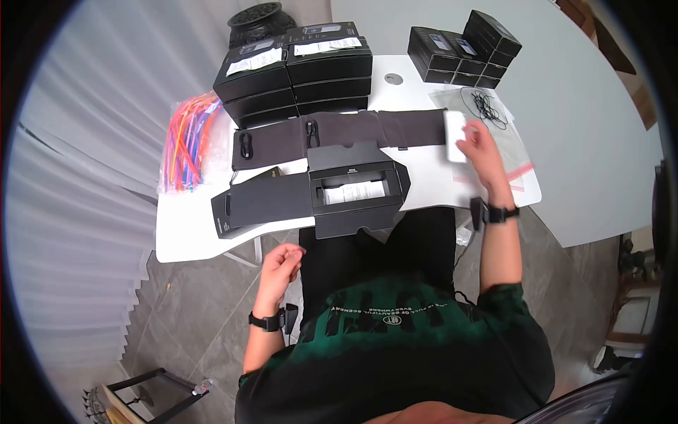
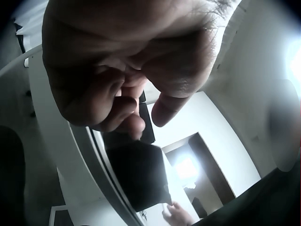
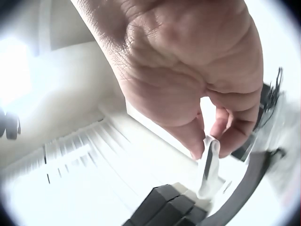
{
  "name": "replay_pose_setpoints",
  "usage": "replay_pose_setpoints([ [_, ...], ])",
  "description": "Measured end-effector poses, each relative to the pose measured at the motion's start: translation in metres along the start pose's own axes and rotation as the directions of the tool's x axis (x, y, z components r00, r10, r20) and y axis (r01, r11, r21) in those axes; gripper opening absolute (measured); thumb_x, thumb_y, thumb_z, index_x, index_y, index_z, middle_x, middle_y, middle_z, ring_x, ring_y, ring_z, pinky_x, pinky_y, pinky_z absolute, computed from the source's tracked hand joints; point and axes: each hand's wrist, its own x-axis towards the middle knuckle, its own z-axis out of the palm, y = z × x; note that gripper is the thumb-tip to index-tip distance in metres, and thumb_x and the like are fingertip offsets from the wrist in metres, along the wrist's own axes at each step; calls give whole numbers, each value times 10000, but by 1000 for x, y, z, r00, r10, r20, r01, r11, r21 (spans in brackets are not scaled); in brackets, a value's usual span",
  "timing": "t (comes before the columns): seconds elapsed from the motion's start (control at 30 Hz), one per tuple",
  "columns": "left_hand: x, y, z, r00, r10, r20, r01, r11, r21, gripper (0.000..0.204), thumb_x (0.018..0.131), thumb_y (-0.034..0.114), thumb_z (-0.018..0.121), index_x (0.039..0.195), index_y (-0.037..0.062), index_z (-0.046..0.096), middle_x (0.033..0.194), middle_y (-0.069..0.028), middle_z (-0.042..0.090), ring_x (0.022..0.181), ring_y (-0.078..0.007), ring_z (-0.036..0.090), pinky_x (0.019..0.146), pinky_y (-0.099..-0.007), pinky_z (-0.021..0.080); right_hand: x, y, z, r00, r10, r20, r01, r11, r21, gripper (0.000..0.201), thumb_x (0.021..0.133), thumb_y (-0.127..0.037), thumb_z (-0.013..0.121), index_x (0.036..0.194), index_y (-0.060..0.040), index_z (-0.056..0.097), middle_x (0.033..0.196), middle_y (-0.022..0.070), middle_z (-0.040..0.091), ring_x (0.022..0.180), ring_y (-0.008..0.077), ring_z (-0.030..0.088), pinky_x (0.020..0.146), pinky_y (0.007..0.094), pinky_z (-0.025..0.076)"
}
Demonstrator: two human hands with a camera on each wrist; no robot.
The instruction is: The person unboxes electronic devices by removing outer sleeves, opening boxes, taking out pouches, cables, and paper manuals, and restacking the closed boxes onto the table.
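In the head view my right hand (image 1: 480, 148) is at the right end of a row of dark grey cloth pouches (image 1: 346, 128). Between thumb and fingers it pinches a flat white packet (image 1: 454, 145). The right wrist view shows the packet (image 3: 203, 181) edge-on, with a dark strip along it. My left hand (image 1: 281, 268) hangs in front of the table's front edge, fingers loosely curled around nothing. Nearest to it is an opened black box (image 1: 357, 220), its flaps spread and a printed white paper (image 1: 354, 192) inside. Coiled black cables (image 1: 246, 145) lie on two of the pouches.
Stacked black boxes (image 1: 328, 69) with white slips on top stand at the back left. Smaller black boxes (image 1: 459, 60) are piled at the back right. A bag of colourful strips (image 1: 189, 145) lies left; thin black cords (image 1: 486, 106) rest on clear plastic bags (image 1: 498, 159) at right.
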Motion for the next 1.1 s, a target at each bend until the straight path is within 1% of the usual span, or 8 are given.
replay_pose_setpoints([
  [0.13, 17, -9, 18, 995, 100, 25, -95, 984, -153, 156, 1044, 174, 608, 1090, 34, 659, 671, 69, 471, 527, -17, 372, 466, -200, 259, 71, 30, 58, 976, -76, 204, 105, 985, -133, 169, 876, -77, 753, 951, -83, 603, 739, -67, 474, 684, 70, 462, 605, 260, 389],
  [0.37, 9, -11, 14, 989, 145, 2, -145, 989, -26, 205, 1059, 208, 574, 1054, 23, 663, 652, 51, 482, 518, -24, 361, 471, -213, 263, 88, 40, 105, 976, -92, 195, 144, 952, -270, 198, 861, -96, 781, 913, -68, 592, 741, -44, 486, 684, 93, 475, 630, 284, 423],
  [0.67, 2, -12, 11, 988, 150, 17, -147, 982, -119, 174, 1047, 174, 593, 1053, 17, 666, 660, 47, 502, 535, -23, 387, 485, -213, 279, 85, 39, 106, 959, -44, 278, 178, 862, -476, 211, 842, -149, 797, 823, -25, 628, 715, 48, 612, 663, 145, 557, 634, 325, 471],
  [0.83, -3, 2, 8, 967, 255, 11, -254, 965, -65, 131, 1019, 126, 632, 1050, 8, 679, 667, 47, 515, 561, -26, 409, 529, -199, 317, 82, -6, 86, 963, -174, 205, 238, 907, -348, 159, 934, -166, 714, 914, -12, 679, 764, 44, 659, 702, 129, 598, 673, 290, 499],
  [0.9, -2, 2, 12, 862, 502, -73, -481, 854, 196, 81, 973, 50, 678, 1040, 6, 691, 709, 39, 531, 584, -32, 402, 558, -198, 333, 47, -58, 92, 891, -198, 409, 243, 968, -62, 98, 958, -107, 674, 1000, -22, 699, 835, 37, 692, 749, 117, 626, 719, 267, 518],
  [0.93, 2, 6, 15, 761, 647, -38, -591, 717, 369, 123, 923, -17, 702, 1045, 3, 701, 785, 3, 561, 604, -49, 410, 577, -207, 345, 24, -96, 99, 825, -101, 556, 226, 961, -160, 83, 969, -45, 655, 1035, -8, 689, 917, 7, 673, 826, 70, 624, 757, 243, 522],
  [1.03, 3, 50, 46, 616, 771, 161, -607, 335, 721, 238, 844, 38, 770, 1076, 24, 716, 994, -75, 690, 690, -214, 663, 613, -315, 529, -3, -112, 137, 507, -131, 852, 573, 790, -219, 218, 962, -84, 641, 1154, 1, 702, 1049, 127, 750, 988, 284, 720, 875, 380, 565],
  [1.1, 15, 55, 57, 580, 786, 212, -603, 239, 761, 255, 847, 92, 778, 1086, 32, 715, 1064, -80, 705, 751, -245, 694, 649, -344, 560, -14, -85, 164, 408, -119, 905, 746, 615, -255, 266, 937, -47, 615, 1184, -17, 710, 1105, 172, 738, 1068, 373, 692, 902, 435, 560],
])
